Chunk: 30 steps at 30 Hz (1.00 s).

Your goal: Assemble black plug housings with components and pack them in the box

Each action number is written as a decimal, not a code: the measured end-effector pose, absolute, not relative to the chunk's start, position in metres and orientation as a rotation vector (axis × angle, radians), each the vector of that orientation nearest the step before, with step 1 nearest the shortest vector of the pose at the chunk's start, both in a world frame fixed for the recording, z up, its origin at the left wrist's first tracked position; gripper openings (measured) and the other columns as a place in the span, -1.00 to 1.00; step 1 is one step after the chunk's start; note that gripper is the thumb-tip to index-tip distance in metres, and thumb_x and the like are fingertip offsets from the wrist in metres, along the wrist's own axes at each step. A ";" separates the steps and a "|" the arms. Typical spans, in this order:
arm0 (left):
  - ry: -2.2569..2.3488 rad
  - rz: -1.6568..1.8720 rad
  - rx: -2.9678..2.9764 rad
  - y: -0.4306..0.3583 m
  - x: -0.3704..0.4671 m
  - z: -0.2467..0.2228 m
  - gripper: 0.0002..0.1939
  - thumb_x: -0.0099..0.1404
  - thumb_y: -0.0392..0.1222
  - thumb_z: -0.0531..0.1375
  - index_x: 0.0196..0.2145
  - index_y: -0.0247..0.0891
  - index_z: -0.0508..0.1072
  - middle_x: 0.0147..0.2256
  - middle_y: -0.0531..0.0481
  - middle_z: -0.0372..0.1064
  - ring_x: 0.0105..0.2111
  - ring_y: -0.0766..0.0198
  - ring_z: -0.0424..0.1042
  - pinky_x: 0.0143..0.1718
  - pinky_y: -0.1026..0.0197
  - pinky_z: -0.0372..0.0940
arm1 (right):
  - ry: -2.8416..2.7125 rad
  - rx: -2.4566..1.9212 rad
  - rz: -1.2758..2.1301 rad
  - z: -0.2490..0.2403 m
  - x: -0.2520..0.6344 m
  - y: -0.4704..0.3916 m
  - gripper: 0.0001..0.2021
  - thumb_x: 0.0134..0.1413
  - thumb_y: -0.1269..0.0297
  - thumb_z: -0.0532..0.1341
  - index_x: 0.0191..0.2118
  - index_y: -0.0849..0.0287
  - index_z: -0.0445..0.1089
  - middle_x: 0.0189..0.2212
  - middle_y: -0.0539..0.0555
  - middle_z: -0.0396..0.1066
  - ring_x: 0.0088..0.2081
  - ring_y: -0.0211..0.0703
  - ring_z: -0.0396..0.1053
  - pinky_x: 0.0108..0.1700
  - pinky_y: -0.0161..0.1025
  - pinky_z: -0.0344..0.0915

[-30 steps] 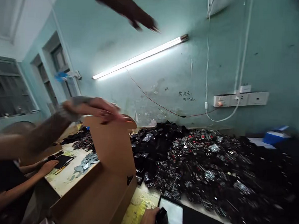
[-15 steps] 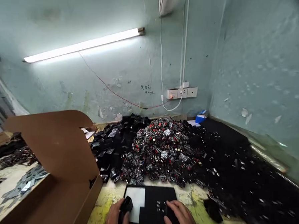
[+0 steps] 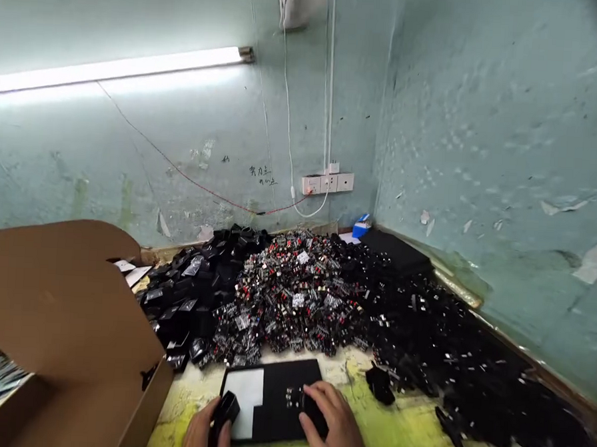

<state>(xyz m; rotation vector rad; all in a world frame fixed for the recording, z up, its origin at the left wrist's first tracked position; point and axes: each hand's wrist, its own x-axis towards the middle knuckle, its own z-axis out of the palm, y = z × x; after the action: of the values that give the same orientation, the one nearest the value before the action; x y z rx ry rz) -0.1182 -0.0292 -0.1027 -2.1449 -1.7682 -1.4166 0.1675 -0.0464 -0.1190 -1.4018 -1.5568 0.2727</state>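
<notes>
Since the frame half a second ago, the view has swung right, so the cardboard box point(image 3: 75, 292) and both hands sit further left in it. The left hand point(image 3: 199, 432) grips a small black box point(image 3: 229, 405) by the white panel point(image 3: 244, 386) in the flat black tray point(image 3: 283, 376) on the bench point(image 3: 392, 428); the right hand point(image 3: 338, 422) pinches a dark piece point(image 3: 296, 398) with shiny bits over the tray. The step in hand looks like handling small parts, calling next for a light, steady pinch. The cardboard box stands open, lid raised, its lower inside cut off.
</notes>
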 end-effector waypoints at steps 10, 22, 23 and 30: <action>-1.810 -1.225 -2.284 -0.044 -0.105 -0.077 -0.61 0.49 -0.05 0.15 0.17 -0.26 0.43 0.03 -0.24 0.57 0.04 -0.06 0.58 0.05 -0.08 0.49 | -1.570 -1.455 0.410 -0.093 0.173 -0.062 -0.65 0.31 0.27 0.25 0.17 0.03 0.48 0.06 0.18 0.48 0.12 0.13 0.45 0.21 0.11 0.44; -1.837 -1.128 -2.251 -0.015 -0.075 -0.072 -0.42 0.42 0.11 0.17 0.25 -0.29 0.45 0.00 -0.28 0.57 -0.10 -0.10 0.59 0.00 -0.10 0.48 | -1.361 -1.335 0.473 -0.068 0.202 -0.062 -0.67 0.20 0.41 0.31 0.08 0.11 0.53 -0.06 0.13 0.52 -0.12 -0.12 0.49 0.03 -0.14 0.49; -1.872 -1.112 -2.231 -0.015 -0.072 -0.070 -0.38 0.42 0.15 0.16 0.27 -0.29 0.44 0.02 -0.30 0.56 -0.08 -0.13 0.59 0.00 -0.13 0.47 | -1.366 -1.332 0.496 -0.066 0.213 -0.069 -0.68 0.21 0.38 0.31 0.07 0.12 0.53 -0.07 0.11 0.53 -0.15 -0.15 0.50 0.00 -0.18 0.50; -1.984 -1.066 -2.246 -0.018 -0.056 -0.050 -0.25 0.38 0.25 0.16 0.30 -0.35 0.43 0.01 -0.36 0.54 0.05 -0.30 0.52 0.11 -0.28 0.43 | -1.451 -1.504 0.752 -0.077 0.342 -0.166 -0.77 0.27 0.12 0.35 -0.16 0.17 0.64 -0.32 0.06 0.61 -0.35 -0.20 0.52 -0.27 -0.29 0.44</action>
<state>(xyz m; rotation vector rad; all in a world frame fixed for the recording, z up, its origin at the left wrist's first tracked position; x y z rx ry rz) -0.0562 -0.0180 -0.0505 -2.2459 -1.9843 -1.0663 0.3422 -0.1663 -0.0766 -1.5041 -1.4512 0.7522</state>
